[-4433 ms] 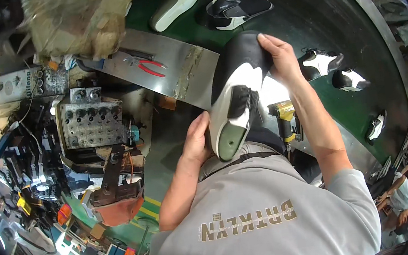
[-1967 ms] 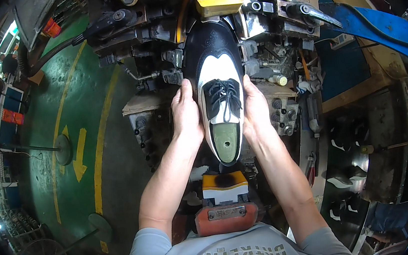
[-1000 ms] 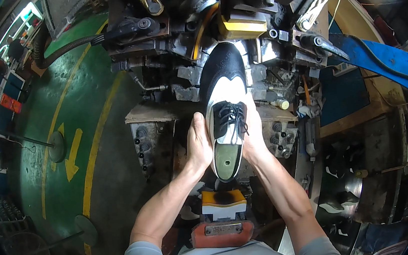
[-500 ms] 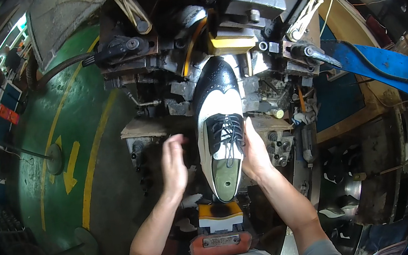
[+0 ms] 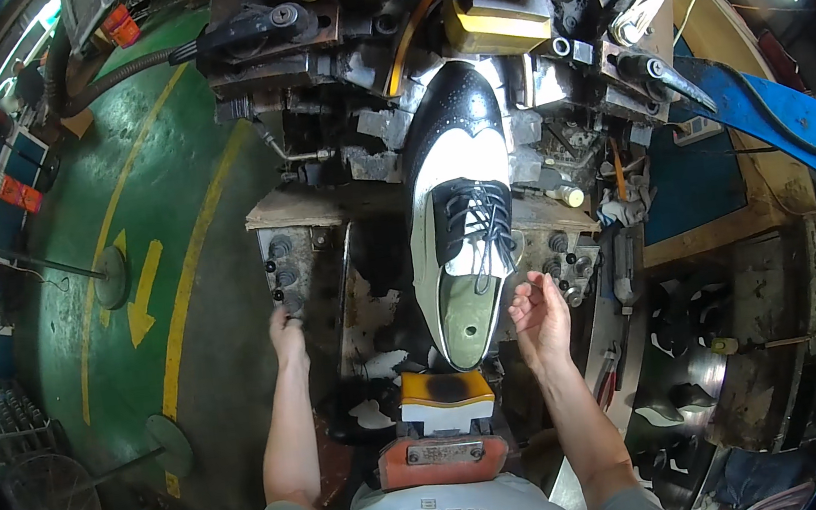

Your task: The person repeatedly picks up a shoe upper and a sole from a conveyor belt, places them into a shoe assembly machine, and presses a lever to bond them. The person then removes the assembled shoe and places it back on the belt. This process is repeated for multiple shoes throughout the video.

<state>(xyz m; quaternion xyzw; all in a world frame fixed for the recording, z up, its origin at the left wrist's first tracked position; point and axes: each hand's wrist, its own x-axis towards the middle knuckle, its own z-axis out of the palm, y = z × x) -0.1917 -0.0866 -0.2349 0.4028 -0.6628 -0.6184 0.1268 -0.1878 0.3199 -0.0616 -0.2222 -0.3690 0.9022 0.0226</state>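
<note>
We've got the blk/wht shoe in the machine, toe by the upper yellow pad, heel near the lower pad. Our L hand is at the L ctrl panel; can't tell its grip. Our R hand is beside the heel, grip loosely spread, fingers curled.

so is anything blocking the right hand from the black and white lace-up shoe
Nothing visible: the right hand is beside the heel end of the black and white lace-up shoe, with no object showing in between. The yellow block at the toe and the orange curved pad by the heel lie outside that gap.
</note>
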